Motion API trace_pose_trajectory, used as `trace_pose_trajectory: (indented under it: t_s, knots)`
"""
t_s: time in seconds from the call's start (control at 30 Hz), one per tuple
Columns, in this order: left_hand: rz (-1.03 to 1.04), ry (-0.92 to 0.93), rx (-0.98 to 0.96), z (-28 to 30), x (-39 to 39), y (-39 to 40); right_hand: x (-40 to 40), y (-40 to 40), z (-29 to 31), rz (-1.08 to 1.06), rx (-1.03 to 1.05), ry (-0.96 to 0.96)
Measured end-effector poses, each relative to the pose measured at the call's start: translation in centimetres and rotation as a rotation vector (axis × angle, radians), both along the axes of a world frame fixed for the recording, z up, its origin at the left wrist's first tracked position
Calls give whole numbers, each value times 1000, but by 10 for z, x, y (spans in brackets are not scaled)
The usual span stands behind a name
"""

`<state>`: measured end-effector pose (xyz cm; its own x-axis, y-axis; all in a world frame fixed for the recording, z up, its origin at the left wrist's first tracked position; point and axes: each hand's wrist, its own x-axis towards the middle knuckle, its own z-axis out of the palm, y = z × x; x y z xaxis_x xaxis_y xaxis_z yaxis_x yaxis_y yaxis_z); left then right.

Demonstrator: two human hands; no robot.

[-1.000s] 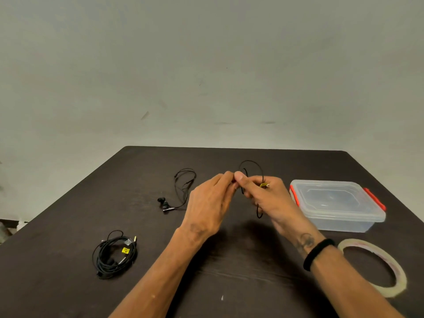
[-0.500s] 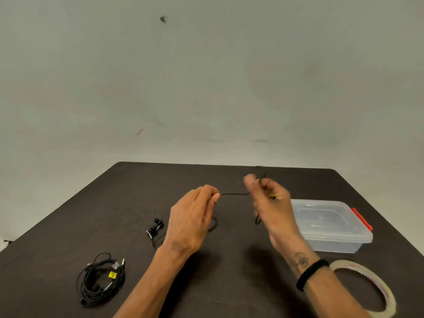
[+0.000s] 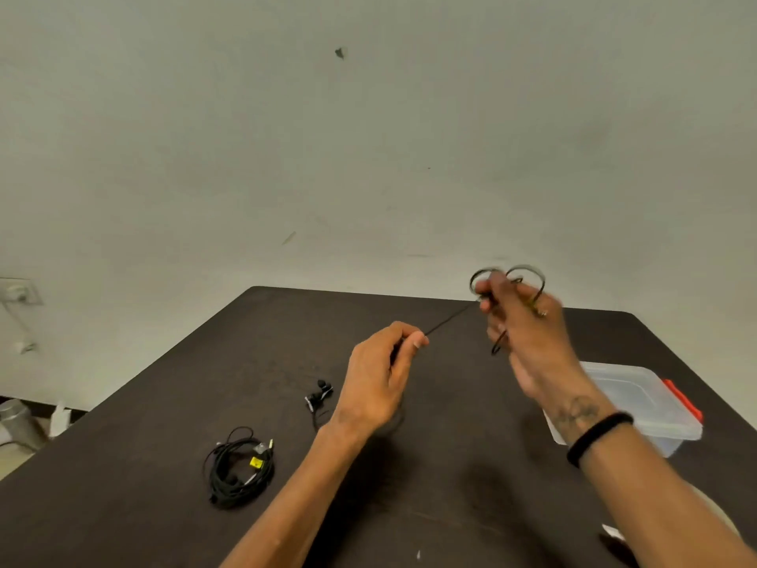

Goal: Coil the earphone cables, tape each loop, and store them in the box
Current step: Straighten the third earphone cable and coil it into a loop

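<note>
A thin black earphone cable (image 3: 448, 319) runs taut between my two hands above the dark table (image 3: 172, 403). My left hand (image 3: 379, 381) pinches it between thumb and fingers. My right hand (image 3: 522, 338), raised and blurred, grips several small loops of the same cable near the table's far edge. The cable's earbuds (image 3: 320, 393) lie on the table left of my left hand. A second earphone, coiled into a black bundle (image 3: 239, 469) with a yellow tag, lies at the front left. A clear plastic box (image 3: 639, 407) with red clips and its lid on stands at the right, partly behind my right forearm.
A strip of the tape roll (image 3: 715, 514) shows at the lower right, mostly hidden by my right arm. A plain wall rises behind the table, with a socket (image 3: 18, 291) at far left. A metal can (image 3: 16, 424) stands on the floor beyond the table's left edge.
My hands have drawn apart and the cable is stretched between them. My right hand rose up and to the right with more loops. The view tilted upward.
</note>
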<state>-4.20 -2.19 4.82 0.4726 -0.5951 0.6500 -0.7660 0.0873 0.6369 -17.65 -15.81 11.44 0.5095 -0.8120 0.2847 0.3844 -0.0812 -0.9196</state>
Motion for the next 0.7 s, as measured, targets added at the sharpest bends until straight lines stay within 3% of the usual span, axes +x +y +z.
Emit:
trace_pose_trajectory:
  t_s: [0.1,0.23,0.33,0.5,0.7]
  knots:
    - [-82,75,62,15,9,14,1,2,34,-19,-35,-49]
    - [-122,47,63,62,8,24,0,26,49,-80,-314,275]
    - [-101,-108,55,97,-1,26,-5,50,53,29,-318,412]
    - [-24,-391,103,130,-11,29,-15,62,68,194,-107,387]
    - [-114,-266,113,162,-21,43,-30,53,84,337,-75,146]
